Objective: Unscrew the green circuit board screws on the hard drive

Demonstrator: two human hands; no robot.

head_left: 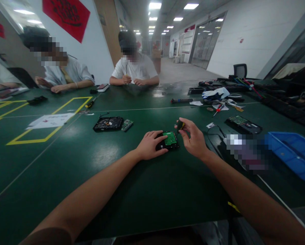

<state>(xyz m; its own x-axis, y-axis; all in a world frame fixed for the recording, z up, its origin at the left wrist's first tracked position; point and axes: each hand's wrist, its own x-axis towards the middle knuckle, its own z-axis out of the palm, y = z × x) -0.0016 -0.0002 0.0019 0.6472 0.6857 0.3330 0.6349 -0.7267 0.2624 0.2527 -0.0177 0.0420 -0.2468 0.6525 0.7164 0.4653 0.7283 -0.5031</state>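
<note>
So I've got a hard drive (pixel 171 139) on the table (pixel 155 197) straight ahead, my left hand (pixel 152 145) resting on it, my right hand (pixel 195 141) just right of it with a screwdriver (pixel 180 126). Left of that there's a second hard drive (pixel 108 123) with a circuit board (pixel 127 125) beside it, paper sheet (pixel 50 120) further left. Right side: third hard drive (pixel 244 125), plastic bin (pixel 289 135) nearer me. One person (pixel 134 69) sits across the table.
</note>
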